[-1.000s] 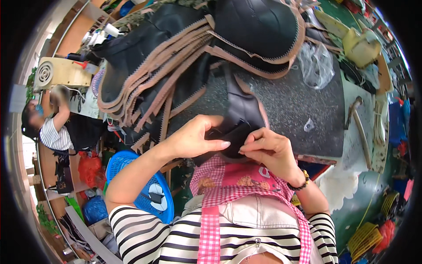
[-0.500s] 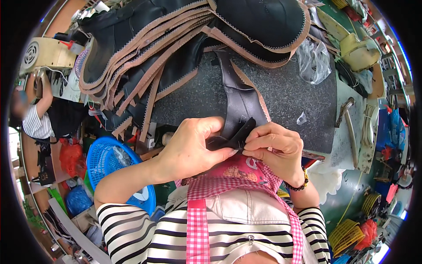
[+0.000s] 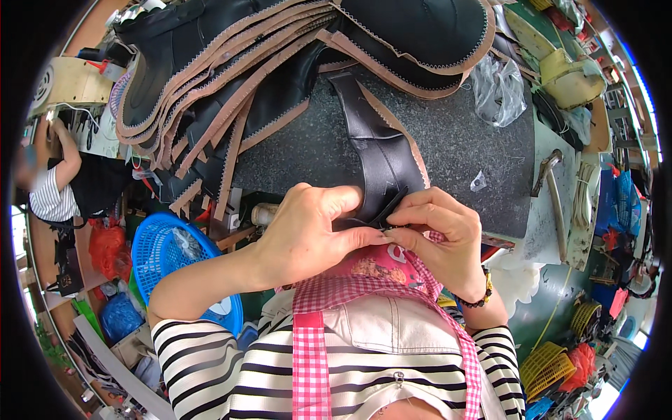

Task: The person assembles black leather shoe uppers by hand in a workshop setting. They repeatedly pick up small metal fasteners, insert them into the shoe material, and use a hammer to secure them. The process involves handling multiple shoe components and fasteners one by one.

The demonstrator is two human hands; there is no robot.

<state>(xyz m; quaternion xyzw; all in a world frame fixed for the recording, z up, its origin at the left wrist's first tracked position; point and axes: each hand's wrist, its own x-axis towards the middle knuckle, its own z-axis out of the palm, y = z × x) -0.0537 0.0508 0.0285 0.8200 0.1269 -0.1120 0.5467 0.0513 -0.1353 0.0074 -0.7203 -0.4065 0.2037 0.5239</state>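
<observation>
A black leather piece (image 3: 378, 150) with a tan zigzag-cut edge runs from the dark work surface down to my two hands. My left hand (image 3: 311, 227) grips its near end, thumb pressed against the edge. Close beside it, my right hand (image 3: 437, 234) pinches the same end, where a small black flap (image 3: 394, 203) stands up. The fingertips of both hands nearly meet, and what lies right between them is too small to make out. Behind, a stack of black leather pieces (image 3: 280, 52) with similar tan zigzag borders covers the far part of the surface.
A hammer (image 3: 553, 182) and a clear plastic bag (image 3: 498, 91) lie right of the dark board (image 3: 476, 161). At the left stands a blue plastic basket (image 3: 162, 255). Another person (image 3: 59, 185) works at the far left near a cream-coloured machine (image 3: 73, 87). Yellow baskets (image 3: 546, 371) sit lower right.
The small black flap is pressed lower and closer to the leather piece. Both hands stay at the near end, with slight finger movement. The whole view has shifted a little.
</observation>
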